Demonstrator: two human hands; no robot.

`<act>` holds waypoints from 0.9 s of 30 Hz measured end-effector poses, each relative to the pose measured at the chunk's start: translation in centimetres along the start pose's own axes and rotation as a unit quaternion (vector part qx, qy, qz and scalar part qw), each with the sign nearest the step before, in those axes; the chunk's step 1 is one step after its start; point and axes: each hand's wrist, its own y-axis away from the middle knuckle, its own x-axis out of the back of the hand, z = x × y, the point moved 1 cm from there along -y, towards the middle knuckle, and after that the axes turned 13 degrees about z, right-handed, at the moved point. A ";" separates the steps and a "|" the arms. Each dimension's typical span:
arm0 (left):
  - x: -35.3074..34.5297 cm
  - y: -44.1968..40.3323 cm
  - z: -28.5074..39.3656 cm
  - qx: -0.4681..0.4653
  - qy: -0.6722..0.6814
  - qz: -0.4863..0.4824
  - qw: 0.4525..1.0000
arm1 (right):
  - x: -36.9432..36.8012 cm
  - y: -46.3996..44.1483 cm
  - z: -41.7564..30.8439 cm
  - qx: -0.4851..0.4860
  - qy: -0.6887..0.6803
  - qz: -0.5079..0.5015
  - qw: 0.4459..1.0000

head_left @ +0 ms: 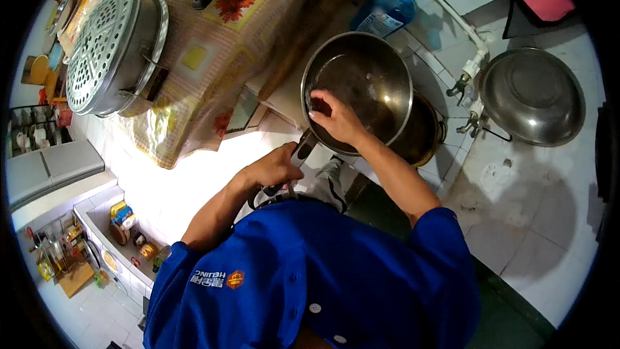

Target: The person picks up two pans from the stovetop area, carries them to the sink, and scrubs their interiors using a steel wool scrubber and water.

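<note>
While the left hand (274, 169) wraps its fingers tightly around the handle (305, 148) of a metal pan (384, 94), I see the right hand (337, 121) reaching inside it, fingers bent and thumb set apart; whether they pinch anything or touch the wall, I cannot tell. From my remote view, the pan is at the far centre, its open top towards me, partly covering a dark round vessel (425, 132). Just beyond it stands a blue bottle (386, 13). Right of these are two taps (460, 86) and an upturned metal basin (533, 100). On the left, a perforated steamer (103, 52) sits on a table with a patterned cloth (194, 84).
</note>
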 end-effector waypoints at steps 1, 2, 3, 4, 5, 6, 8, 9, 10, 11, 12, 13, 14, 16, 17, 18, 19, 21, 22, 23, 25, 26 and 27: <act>0.1 -0.1 0.3 -0.010 -0.030 0.008 0.999 | 0.1 -0.2 -0.5 0.030 -0.011 0.042 0.999; 0.2 -0.1 0.7 -0.021 -0.062 0.018 0.998 | -0.3 -0.8 0.1 0.031 -0.023 0.074 0.996; 0.3 -0.2 1.0 -0.023 -0.065 0.018 0.997 | -0.6 -1.2 -0.4 0.033 -0.024 0.078 0.996; 0.4 -0.2 1.3 -0.020 -0.052 0.016 0.998 | -0.9 -1.7 -1.0 0.050 -0.004 0.104 0.993; 0.4 -0.1 1.4 -0.015 -0.038 0.014 0.999 | -1.1 -1.9 -1.4 0.065 0.016 0.130 0.989; 0.3 -0.2 1.1 -0.015 -0.041 0.013 0.999 | -1.2 -1.9 -1.7 0.157 0.087 0.139 0.974; 0.3 -0.6 0.2 -0.011 -0.008 0.015 1.000 | -1.8 -0.5 -1.9 0.138 0.096 0.112 0.979; 0.3 -0.4 0.4 -0.011 -0.009 0.015 1.000 | -1.8 -0.2 -1.7 0.141 0.126 0.087 0.978; 0.1 -0.2 1.0 -0.007 -0.015 0.020 1.000 | -1.7 -0.4 -1.5 0.142 0.126 0.087 0.978; 0.0 0.0 1.2 -0.001 -0.020 0.024 1.000 | -1.6 -0.7 -1.4 0.168 0.132 0.070 0.974; -0.1 -0.1 1.0 0.001 -0.019 0.021 1.000 | -1.4 -0.9 -1.2 0.192 0.138 0.054 0.970; 0.0 -0.2 1.0 0.004 -0.036 0.021 0.999 | -1.2 -1.4 -1.5 0.189 0.138 0.055 0.971; 0.1 -0.4 1.0 0.004 -0.053 0.021 0.998 | -0.9 -2.6 -1.9 0.191 0.165 0.072 0.965; 0.2 -0.4 1.1 -0.001 -0.049 0.025 0.998 | -0.4 -5.8 -1.8 0.190 0.183 0.122 0.957; 0.2 -0.3 1.1 -0.004 -0.045 0.028 0.999 | 0.4 -7.3 -1.4 0.178 0.200 0.155 0.951; 0.2 -0.2 1.2 -0.004 -0.047 0.028 0.998 | 1.1 -8.6 -1.3 0.145 0.227 0.198 0.942; 0.2 -0.1 1.3 0.005 -0.045 0.031 0.999 | 2.0 -9.5 -0.7 0.117 0.238 0.241 0.934; 0.2 -0.1 1.3 0.014 -0.038 0.038 0.998 | 3.7 -10.5 0.2 0.062 0.195 0.336 0.919; 0.1 -0.1 1.3 0.011 -0.040 0.041 0.998 | 3.5 -10.7 0.2 0.063 0.194 0.333 0.921; 0.0 -0.1 1.3 0.009 -0.043 0.042 0.998 | 3.5 -10.8 0.5 0.024 0.154 0.347 0.925; 0.0 0.1 1.4 0.003 -0.039 0.042 0.998 | 3.0 -10.3 0.8 -0.018 0.118 0.358 0.926; 0.0 0.1 1.6 -0.005 -0.040 0.043 0.998 | 2.0 -10.0 0.9 0.024 0.084 0.303 0.949; 0.1 0.0 1.6 -0.004 -0.039 0.042 0.998 | 1.0 -9.8 0.9 0.065 0.049 0.246 0.966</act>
